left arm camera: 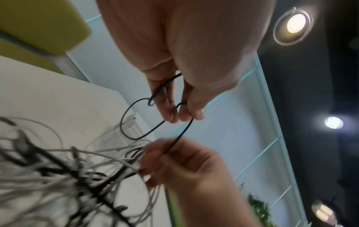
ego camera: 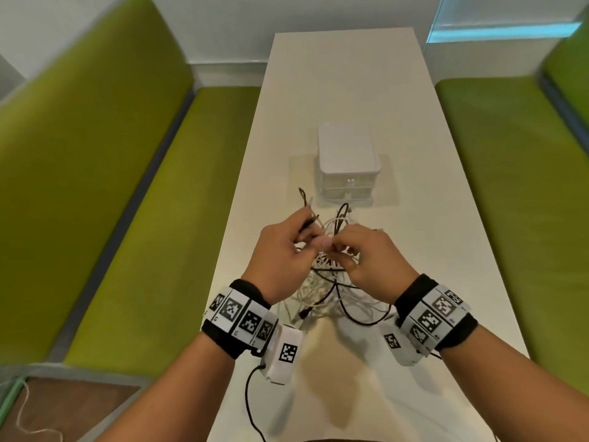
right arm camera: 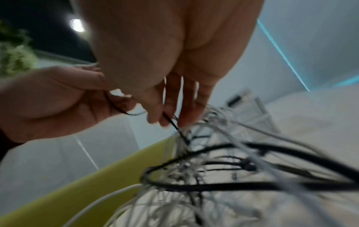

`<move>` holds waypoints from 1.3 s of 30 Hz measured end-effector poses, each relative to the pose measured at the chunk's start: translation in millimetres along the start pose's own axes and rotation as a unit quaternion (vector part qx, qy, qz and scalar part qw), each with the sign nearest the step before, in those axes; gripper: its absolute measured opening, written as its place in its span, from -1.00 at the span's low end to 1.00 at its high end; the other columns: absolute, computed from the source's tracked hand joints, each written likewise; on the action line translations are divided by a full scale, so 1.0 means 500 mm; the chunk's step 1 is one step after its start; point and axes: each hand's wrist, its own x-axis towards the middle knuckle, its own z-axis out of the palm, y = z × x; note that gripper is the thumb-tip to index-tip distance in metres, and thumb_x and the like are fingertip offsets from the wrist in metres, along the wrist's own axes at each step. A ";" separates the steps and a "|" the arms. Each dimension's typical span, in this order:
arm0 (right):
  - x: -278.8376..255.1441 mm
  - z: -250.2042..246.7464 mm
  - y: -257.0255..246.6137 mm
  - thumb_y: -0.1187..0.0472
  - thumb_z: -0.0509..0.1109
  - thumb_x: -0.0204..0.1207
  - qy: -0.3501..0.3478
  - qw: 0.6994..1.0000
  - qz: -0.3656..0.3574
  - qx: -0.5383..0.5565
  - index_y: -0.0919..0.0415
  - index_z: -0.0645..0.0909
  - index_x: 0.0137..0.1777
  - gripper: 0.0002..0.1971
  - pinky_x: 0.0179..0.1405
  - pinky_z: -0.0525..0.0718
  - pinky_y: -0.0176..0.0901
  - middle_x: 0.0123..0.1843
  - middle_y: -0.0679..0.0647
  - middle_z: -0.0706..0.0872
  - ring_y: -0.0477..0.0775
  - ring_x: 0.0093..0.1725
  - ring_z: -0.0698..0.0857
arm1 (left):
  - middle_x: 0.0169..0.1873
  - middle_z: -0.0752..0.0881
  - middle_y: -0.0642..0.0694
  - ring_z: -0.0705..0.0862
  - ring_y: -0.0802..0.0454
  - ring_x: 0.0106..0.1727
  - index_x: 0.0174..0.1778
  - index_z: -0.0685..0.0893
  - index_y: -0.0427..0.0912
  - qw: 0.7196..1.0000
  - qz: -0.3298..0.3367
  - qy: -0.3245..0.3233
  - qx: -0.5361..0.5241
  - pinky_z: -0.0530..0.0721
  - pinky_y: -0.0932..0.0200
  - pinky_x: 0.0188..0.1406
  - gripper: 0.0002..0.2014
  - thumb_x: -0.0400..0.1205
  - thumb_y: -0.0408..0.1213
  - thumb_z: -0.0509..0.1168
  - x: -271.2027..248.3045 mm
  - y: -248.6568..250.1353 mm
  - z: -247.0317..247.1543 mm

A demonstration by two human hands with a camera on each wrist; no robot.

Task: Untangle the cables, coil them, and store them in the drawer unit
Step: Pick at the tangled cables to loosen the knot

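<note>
A tangle of white and black cables [ego camera: 322, 295] lies on the white table [ego camera: 414, 218], lifted at its top between my hands. My left hand [ego camera: 314, 237] pinches a thin black cable [left arm camera: 181, 135] between thumb and fingertips [left arm camera: 170, 118], and a loop of it hangs below. My right hand [ego camera: 334, 247] pinches the same black cable [right arm camera: 170, 121] close by, just above the tangle [right arm camera: 213, 161], with white strands running under its fingers. The white drawer unit [ego camera: 349, 154] stands behind the tangle with its drawers closed.
Green upholstered benches [ego camera: 127, 218] [ego camera: 516, 186] flank the narrow table on both sides. A black lead [ego camera: 250, 406] hangs from my left wrist camera over the table's near end. A white wall closes the far end.
</note>
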 end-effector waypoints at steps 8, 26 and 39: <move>0.008 -0.013 0.047 0.13 0.35 0.69 -0.034 0.986 0.131 -0.096 0.07 0.70 0.05 -0.89 -0.04 0.56 -0.02 0.07 -0.05 0.68 0.08 0.00 0.66 | -0.31 0.76 0.02 0.75 0.03 -0.12 -0.33 0.27 0.04 0.998 -0.025 0.059 0.009 0.72 -0.01 -0.04 -0.53 0.64 -0.34 0.46 0.008 -0.018 -0.013; 0.031 -0.049 0.010 0.19 0.52 0.58 0.031 0.998 0.055 -0.010 -0.09 0.84 0.03 -0.85 -0.14 0.52 -0.31 -0.16 -0.18 0.71 -0.20 -0.18 0.63 | 0.00 0.78 -0.03 0.73 -0.02 -0.13 -0.03 0.43 -0.07 0.984 -0.048 -0.089 0.148 0.72 -0.09 -0.07 -0.82 0.72 -0.18 0.34 0.044 -0.008 0.036; -0.022 0.002 0.024 0.28 0.62 0.46 -0.080 0.980 0.181 0.002 -0.01 0.81 -0.14 -0.86 -0.03 0.76 -0.17 -0.25 -0.14 0.80 -0.17 -0.19 0.77 | -0.06 0.74 -0.07 0.76 0.15 -0.18 -0.16 0.38 -0.01 0.987 -0.096 -0.063 0.112 0.66 0.14 -0.27 -0.74 0.72 -0.44 0.22 0.059 -0.040 0.023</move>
